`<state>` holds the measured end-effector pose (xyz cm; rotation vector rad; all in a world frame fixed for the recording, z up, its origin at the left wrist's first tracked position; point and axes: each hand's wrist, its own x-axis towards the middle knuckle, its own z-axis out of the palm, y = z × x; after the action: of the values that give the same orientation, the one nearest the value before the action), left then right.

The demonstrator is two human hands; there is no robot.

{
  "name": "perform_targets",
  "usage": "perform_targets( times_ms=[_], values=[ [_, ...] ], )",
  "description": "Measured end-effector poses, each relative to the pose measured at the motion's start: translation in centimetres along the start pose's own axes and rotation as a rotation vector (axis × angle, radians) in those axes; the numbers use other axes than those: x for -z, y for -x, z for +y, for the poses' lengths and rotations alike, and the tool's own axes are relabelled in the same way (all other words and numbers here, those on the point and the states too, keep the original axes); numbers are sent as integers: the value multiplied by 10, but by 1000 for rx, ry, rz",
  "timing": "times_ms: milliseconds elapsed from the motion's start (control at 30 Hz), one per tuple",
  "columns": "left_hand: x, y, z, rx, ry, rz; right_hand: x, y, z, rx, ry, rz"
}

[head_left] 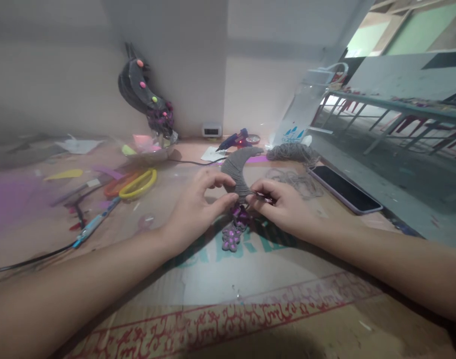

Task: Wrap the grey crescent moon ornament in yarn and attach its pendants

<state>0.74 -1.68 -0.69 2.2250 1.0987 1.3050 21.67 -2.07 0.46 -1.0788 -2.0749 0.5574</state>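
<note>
A crescent wrapped in grey yarn point(236, 167) stands tilted above the table, its upper tip pointing right. My left hand point(207, 199) is closed on its lower left side, thumb and fingertips pinching the edge. At the lower right edge, my right hand point(278, 202) pinches with thumb and forefinger; whether a loose strand is also in that pinch cannot be made out. Below the crescent hang grey and purple flower ornaments point(231, 237), between my two hands.
Behind are a glue gun point(238, 139), grey yarn point(290, 152), a small digital clock point(212, 131) and a bottle point(297, 112). A phone point(345, 189) lies right. Yellow-handled scissors point(138, 184), a corded blue tool point(97, 222) and a bowl point(151, 156) are left. Another decorated crescent point(138, 87) leans by the wall.
</note>
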Motion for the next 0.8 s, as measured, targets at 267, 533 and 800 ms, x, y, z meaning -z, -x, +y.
perform_targets(
  times_ms=[267, 533, 800],
  values=[
    [2, -1, 4, -49, -39, 31, -1, 2, 2, 97, 6, 31],
    [0, -1, 0, 80, 67, 79, 1, 0, 2, 59, -8, 54],
    [2, -4, 0, 242, 169, 57, 1, 1, 2, 61, -39, 65]
  ],
)
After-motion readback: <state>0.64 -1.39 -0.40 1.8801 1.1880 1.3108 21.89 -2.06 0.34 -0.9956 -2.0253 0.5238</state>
